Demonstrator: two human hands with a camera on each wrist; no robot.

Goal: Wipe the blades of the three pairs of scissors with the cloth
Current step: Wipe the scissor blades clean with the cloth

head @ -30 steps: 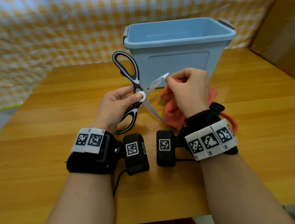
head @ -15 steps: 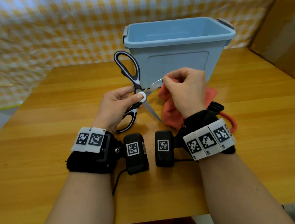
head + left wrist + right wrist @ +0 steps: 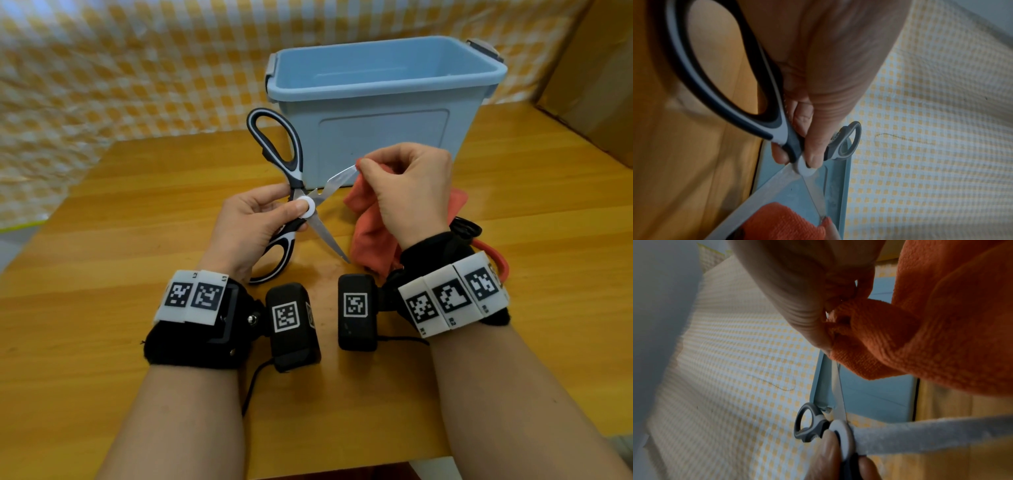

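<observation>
My left hand (image 3: 291, 205) grips black-and-white scissors (image 3: 274, 144) at the white pivot, with the thumb on it and the blades spread wide. Seen from the left wrist, the near handle loop (image 3: 725, 97) fills the left side. My right hand (image 3: 364, 168) pinches the orange cloth (image 3: 370, 233) around the outer end of the upper blade (image 3: 334, 181), hiding its tip. The lower blade (image 3: 325, 233) points down toward the table, bare. The right wrist view has the cloth (image 3: 941, 321) folded over the blade (image 3: 838, 394).
A light blue plastic bin (image 3: 383, 144) stands just behind the hands on the wooden table (image 3: 102, 240). Red-handled scissors (image 3: 493, 255) and a black handle (image 3: 466, 228) lie partly hidden under my right wrist. A checked cloth hangs behind.
My right hand slid the cloth along the upper blade toward the pivot, then back out to the tip. The left hand has kept its hold on the scissors almost still.
</observation>
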